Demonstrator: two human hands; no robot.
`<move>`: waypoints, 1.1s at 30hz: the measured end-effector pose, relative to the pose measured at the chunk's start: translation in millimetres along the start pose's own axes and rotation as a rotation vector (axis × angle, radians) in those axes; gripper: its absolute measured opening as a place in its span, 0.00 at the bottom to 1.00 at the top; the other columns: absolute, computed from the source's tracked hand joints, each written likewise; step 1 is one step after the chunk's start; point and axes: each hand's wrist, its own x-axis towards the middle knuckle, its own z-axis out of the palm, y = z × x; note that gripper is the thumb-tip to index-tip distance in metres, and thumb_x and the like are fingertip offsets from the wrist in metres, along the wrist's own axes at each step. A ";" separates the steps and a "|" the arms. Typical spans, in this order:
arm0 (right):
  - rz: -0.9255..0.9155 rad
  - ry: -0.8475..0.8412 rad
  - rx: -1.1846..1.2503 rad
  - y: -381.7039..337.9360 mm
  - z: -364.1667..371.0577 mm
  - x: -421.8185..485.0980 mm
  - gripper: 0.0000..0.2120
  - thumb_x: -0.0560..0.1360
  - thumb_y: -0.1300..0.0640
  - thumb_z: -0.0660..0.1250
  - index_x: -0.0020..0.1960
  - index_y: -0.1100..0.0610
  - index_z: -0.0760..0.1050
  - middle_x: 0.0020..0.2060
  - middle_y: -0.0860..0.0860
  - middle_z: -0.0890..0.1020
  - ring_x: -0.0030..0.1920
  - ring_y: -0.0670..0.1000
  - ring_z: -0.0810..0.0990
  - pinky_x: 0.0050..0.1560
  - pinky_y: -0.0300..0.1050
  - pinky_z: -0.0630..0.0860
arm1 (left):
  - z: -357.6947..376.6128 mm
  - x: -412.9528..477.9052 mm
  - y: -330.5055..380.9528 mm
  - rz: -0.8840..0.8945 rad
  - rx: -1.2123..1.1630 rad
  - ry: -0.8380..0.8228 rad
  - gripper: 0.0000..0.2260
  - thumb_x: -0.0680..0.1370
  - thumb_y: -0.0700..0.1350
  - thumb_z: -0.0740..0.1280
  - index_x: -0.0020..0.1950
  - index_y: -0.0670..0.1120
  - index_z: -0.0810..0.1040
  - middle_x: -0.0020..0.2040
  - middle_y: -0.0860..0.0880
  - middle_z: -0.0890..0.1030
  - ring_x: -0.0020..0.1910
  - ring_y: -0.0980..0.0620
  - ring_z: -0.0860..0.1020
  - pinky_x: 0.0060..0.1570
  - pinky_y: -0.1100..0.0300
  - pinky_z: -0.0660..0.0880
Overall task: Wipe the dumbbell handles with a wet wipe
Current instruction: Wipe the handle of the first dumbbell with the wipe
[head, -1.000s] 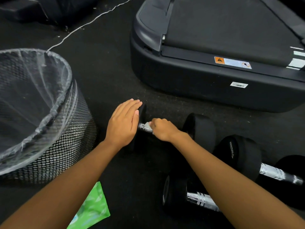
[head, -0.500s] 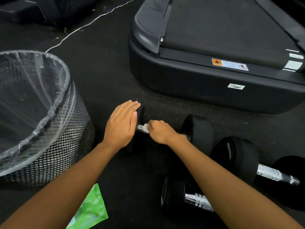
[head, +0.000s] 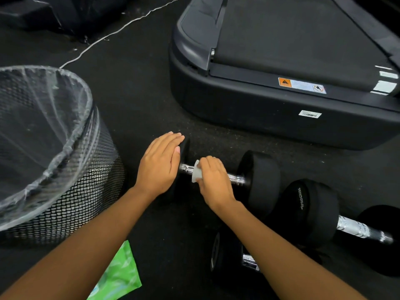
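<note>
A black dumbbell (head: 259,176) with a chrome handle (head: 237,178) lies on the dark floor in the middle of the head view. My right hand (head: 213,180) is closed around the handle with a white wet wipe (head: 196,174) pressed under its fingers. My left hand (head: 159,164) rests flat, fingers together, on the dumbbell's left head (head: 185,148). A second dumbbell (head: 311,211) lies to the right. A third dumbbell (head: 225,254) lies nearer me, partly hidden by my right forearm.
A mesh waste bin (head: 71,204) lined with clear plastic stands at the left. A green wipe packet (head: 118,276) lies on the floor near my left forearm. A treadmill base (head: 270,113) fills the upper right. A white cable (head: 104,37) runs across the floor behind.
My right hand has slid to the right along the handle with the wipe, baring more chrome at the left end. My left hand has stayed on the dumbbell head.
</note>
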 end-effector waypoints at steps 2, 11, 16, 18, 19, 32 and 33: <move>0.018 0.044 0.014 -3.0 7.4 1.4 0.18 0.65 0.70 0.71 0.54 0.62 0.73 0.49 0.57 0.76 0.51 0.57 0.75 0.59 0.49 0.71 | 0.1 1.2 0.1 -0.002 0.001 -0.001 0.20 0.80 0.46 0.50 0.65 0.41 0.74 0.63 0.46 0.76 0.67 0.51 0.69 0.68 0.59 0.60; -0.113 -0.078 -0.041 -4.6 13.1 19.8 0.16 0.73 0.63 0.65 0.60 0.61 0.71 0.56 0.56 0.76 0.58 0.55 0.72 0.66 0.45 0.61 | 0.4 0.8 -2.1 -0.012 0.000 -0.010 0.20 0.80 0.47 0.50 0.66 0.42 0.73 0.64 0.46 0.76 0.67 0.52 0.68 0.68 0.57 0.61; 0.077 -0.379 -0.023 16.6 -14.4 31.3 0.12 0.80 0.58 0.57 0.59 0.62 0.73 0.56 0.60 0.77 0.56 0.59 0.76 0.56 0.50 0.70 | -0.3 0.5 -1.5 -0.007 -0.003 -0.004 0.20 0.80 0.46 0.51 0.65 0.42 0.74 0.64 0.46 0.76 0.67 0.51 0.69 0.68 0.60 0.60; 0.200 -0.508 0.106 25.1 -24.8 35.6 0.14 0.81 0.55 0.54 0.58 0.62 0.73 0.55 0.60 0.77 0.55 0.58 0.76 0.54 0.50 0.71 | -0.3 0.6 -0.9 -0.004 -0.008 -0.002 0.20 0.80 0.46 0.51 0.65 0.42 0.74 0.63 0.46 0.76 0.67 0.51 0.69 0.68 0.60 0.60; 0.238 -0.534 0.169 27.5 -26.5 36.3 0.15 0.81 0.55 0.54 0.58 0.62 0.73 0.55 0.60 0.77 0.54 0.58 0.76 0.53 0.50 0.71 | -0.3 0.5 -0.7 -0.002 -0.007 -0.002 0.20 0.80 0.46 0.51 0.65 0.42 0.74 0.63 0.46 0.76 0.67 0.51 0.69 0.68 0.60 0.60; -0.085 -0.052 -0.008 13.6 -3.1 -0.5 0.16 0.74 0.61 0.66 0.62 0.57 0.69 0.57 0.52 0.74 0.58 0.51 0.70 0.63 0.40 0.62 | -1.6 -0.7 -0.9 -0.003 -0.008 -0.008 0.20 0.80 0.46 0.50 0.65 0.42 0.73 0.64 0.46 0.76 0.67 0.52 0.69 0.68 0.60 0.60; -0.083 -0.037 -0.016 13.7 -1.8 -2.3 0.16 0.74 0.61 0.66 0.61 0.57 0.69 0.57 0.52 0.74 0.57 0.51 0.71 0.62 0.40 0.63 | -1.8 -0.7 -0.9 -0.002 -0.006 -0.010 0.20 0.80 0.46 0.50 0.65 0.42 0.73 0.64 0.46 0.76 0.67 0.52 0.69 0.68 0.60 0.60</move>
